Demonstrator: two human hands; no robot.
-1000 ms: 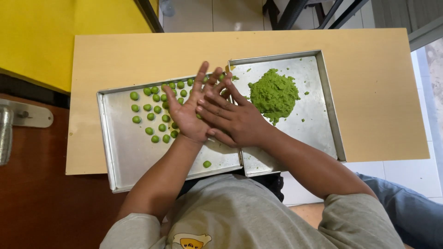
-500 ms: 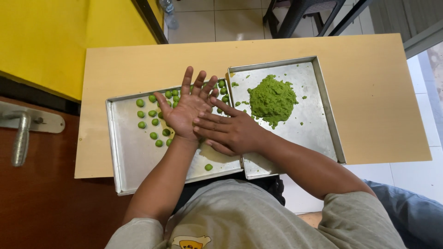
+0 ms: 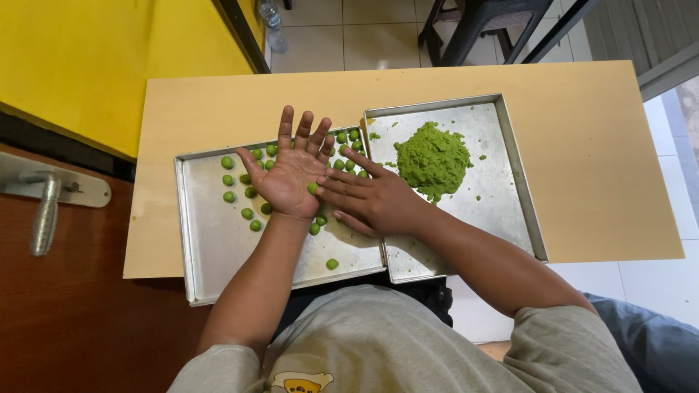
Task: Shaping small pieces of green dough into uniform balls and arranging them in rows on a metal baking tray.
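The left hand (image 3: 290, 175) lies palm up and spread wide over the left tray (image 3: 211, 262). A green ball (image 3: 312, 188) sits on its palm. The right hand (image 3: 375, 200), fingers flat and together, presses on that ball from the right. More green balls (image 3: 247, 212) dot the left tray. A dough heap (image 3: 432, 160) sits in the right tray (image 3: 510, 211). Both trays rest on the bench (image 3: 604, 167).

The left hand (image 3: 290, 175) lies flat, palm up, fingers (image 3: 303, 129) spread and pointing toward the far edge of the desk. The right hand (image 3: 371, 200) is palm down, its fingertips resting across the left palm. Both forearms are bare.
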